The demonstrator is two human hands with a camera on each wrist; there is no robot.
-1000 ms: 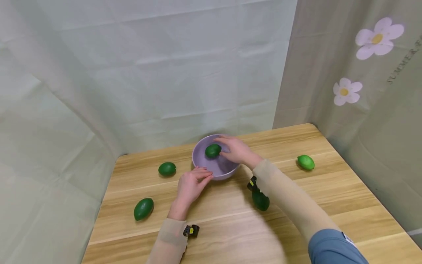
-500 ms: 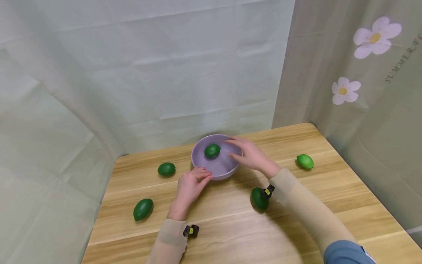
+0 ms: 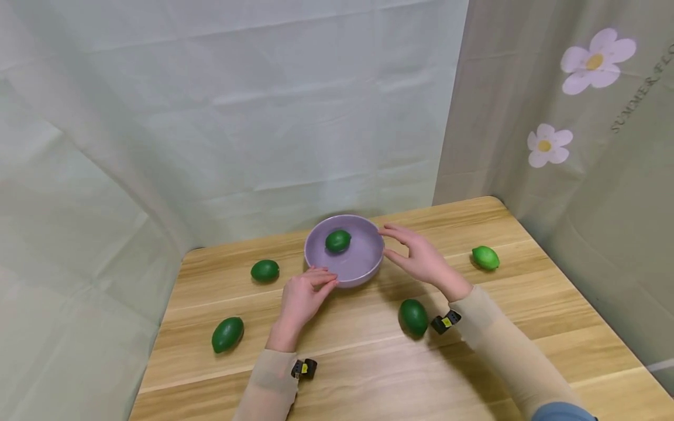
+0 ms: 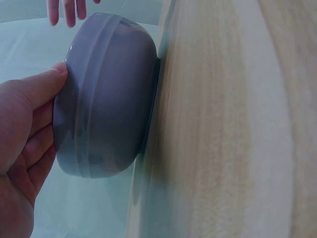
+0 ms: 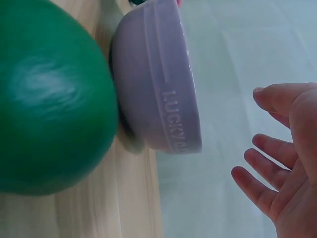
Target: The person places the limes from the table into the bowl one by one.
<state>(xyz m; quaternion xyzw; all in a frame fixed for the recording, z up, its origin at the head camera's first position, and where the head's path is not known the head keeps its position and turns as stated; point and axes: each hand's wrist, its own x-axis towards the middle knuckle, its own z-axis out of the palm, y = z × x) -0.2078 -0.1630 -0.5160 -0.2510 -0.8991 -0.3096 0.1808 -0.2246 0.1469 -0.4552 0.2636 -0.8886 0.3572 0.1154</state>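
Observation:
A purple bowl (image 3: pixel 363 257) stands near the table's back edge, one dark green lime-like fruit (image 3: pixel 338 240) inside it. My left hand (image 3: pixel 302 297) pinches the bowl's near-left rim; in the left wrist view the thumb (image 4: pixel 47 82) lies against the outer wall. Just off the right side of the bowl, my right hand (image 3: pixel 423 257) holds nothing, its fingers spread and slightly bent. Below that hand a larger dark green fruit (image 3: pixel 413 317) lies on the table; it looms big in the right wrist view.
Two dark green fruits, one upper (image 3: pixel 265 271) and one lower (image 3: pixel 228 334), lie to the left on the wooden table (image 3: pixel 358 374). A brighter green lime (image 3: pixel 485 257) rests at the right. A pale curtain (image 3: pixel 295 117) hangs right behind the table.
My right hand has drawn back from beside the fruit in the bowl, out over the rim to the right. The left hand keeps its place on the rim.

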